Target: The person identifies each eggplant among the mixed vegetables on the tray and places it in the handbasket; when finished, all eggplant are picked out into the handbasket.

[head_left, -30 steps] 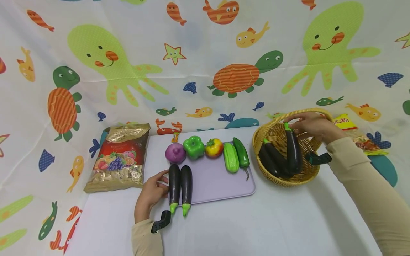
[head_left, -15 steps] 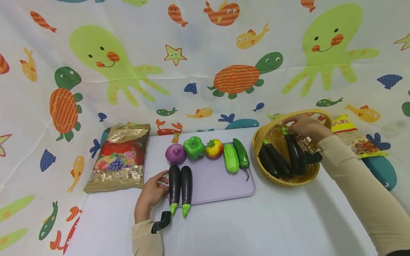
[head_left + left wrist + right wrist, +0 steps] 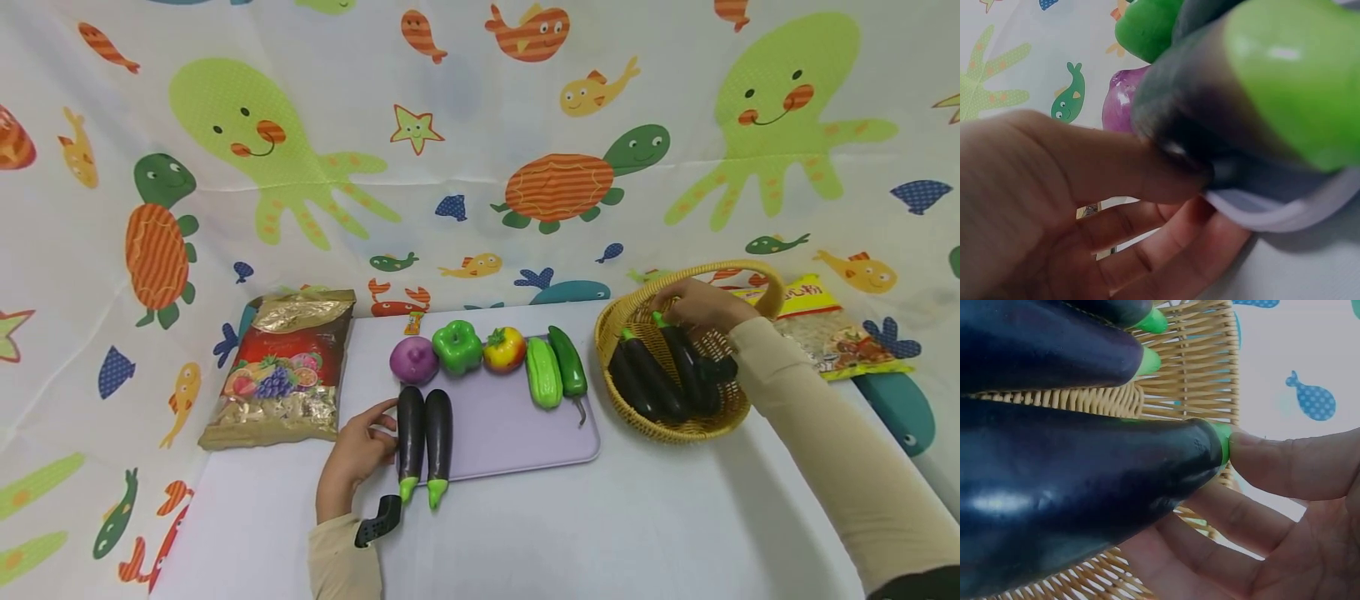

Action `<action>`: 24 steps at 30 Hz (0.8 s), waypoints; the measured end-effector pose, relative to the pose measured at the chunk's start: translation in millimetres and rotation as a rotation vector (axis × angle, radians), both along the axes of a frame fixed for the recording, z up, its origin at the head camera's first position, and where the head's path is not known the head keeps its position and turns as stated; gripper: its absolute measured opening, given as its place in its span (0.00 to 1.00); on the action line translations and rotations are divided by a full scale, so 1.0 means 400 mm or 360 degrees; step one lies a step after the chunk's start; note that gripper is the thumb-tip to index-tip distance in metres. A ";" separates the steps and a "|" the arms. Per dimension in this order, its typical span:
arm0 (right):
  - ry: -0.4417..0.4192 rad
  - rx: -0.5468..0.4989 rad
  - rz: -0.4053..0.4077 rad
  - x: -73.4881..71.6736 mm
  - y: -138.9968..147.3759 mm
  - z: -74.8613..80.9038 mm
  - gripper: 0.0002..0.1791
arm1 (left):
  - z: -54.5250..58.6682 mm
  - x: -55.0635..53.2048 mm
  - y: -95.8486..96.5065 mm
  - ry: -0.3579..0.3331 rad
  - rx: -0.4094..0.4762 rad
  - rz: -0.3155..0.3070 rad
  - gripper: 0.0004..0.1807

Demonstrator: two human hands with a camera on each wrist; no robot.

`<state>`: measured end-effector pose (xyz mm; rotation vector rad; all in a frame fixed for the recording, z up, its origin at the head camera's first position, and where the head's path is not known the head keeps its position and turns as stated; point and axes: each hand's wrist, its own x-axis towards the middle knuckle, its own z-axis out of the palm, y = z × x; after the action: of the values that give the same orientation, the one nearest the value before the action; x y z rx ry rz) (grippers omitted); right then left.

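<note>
My right hand (image 3: pixel 701 307) reaches inside the wicker basket (image 3: pixel 615 321). In the right wrist view its thumb is on the green cap of an eggplant (image 3: pixel 1091 487), and the fingers curl under its narrow end. Two more dark eggplants (image 3: pixel 652 375) lie beside it in the basket. At the left edge of a pale purple tray (image 3: pixel 517 433), my left hand (image 3: pixel 358 454) holds the rim with thumb and curled fingers, next to an eggplant (image 3: pixel 410 425). Another eggplant (image 3: pixel 438 433) lies parallel to that one, both green ends overhanging the tray's front edge.
Along the tray's back are a purple onion (image 3: pixel 414 360), a green bell pepper (image 3: pixel 457 347), a red-yellow tomato (image 3: pixel 504 350), a light green cucumber (image 3: pixel 543 373) and a green chili pepper (image 3: pixel 568 362). Food bags (image 3: pixel 281 371) flank the setup; a patterned curtain hangs behind.
My right hand has lowered the held eggplant and shifted it left in the basket, where it now leans closer to the other eggplants. The left hand and the tray have stayed put.
</note>
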<state>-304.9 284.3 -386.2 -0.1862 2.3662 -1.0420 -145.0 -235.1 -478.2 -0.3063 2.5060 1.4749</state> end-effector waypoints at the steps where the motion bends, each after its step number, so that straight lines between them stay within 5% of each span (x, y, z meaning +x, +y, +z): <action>1: -0.0024 -0.0004 -0.0007 -0.003 -0.001 -0.003 0.19 | 0.000 0.000 0.000 0.0001 0.0002 0.0003 0.38; 24: -0.0338 -0.0024 0.0062 -0.055 -0.007 -0.064 0.16 | 0.000 -0.007 0.000 0.0030 -0.0011 -0.0003 0.39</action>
<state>-326.8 281.7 -411.9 -0.1206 2.1563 -1.0091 -147.6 -235.0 -478.3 -0.2929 2.5258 1.4755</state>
